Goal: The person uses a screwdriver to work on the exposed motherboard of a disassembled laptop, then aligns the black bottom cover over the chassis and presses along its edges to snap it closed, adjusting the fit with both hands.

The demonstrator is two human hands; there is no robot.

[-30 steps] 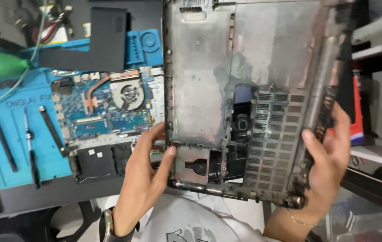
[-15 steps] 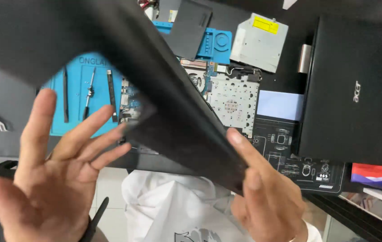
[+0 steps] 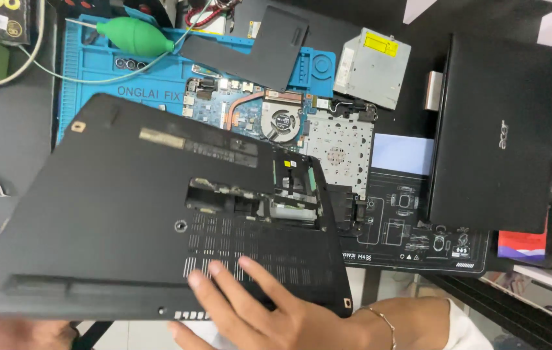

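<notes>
Right hand (image 3: 269,311) spread flat, fingers open, on the vented underside of the black laptop bottom cover (image 3: 159,227); left hand (image 3: 20,334) barely in view beneath the cover's near-left edge, grip impossible to tell. Cover tilted above the blue work mat (image 3: 88,71), overlapping the exposed motherboard (image 3: 250,116); likely to slip and strike the fan (image 3: 283,123), given the loose hold. No containers visible.

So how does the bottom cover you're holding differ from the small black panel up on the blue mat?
The bottom cover is large, with vent slots and an open cutout, held by the right hand. The small black panel is much smaller, L-shaped and plain, lying untouched on the blue mat. Both are matte black plastic.
</notes>
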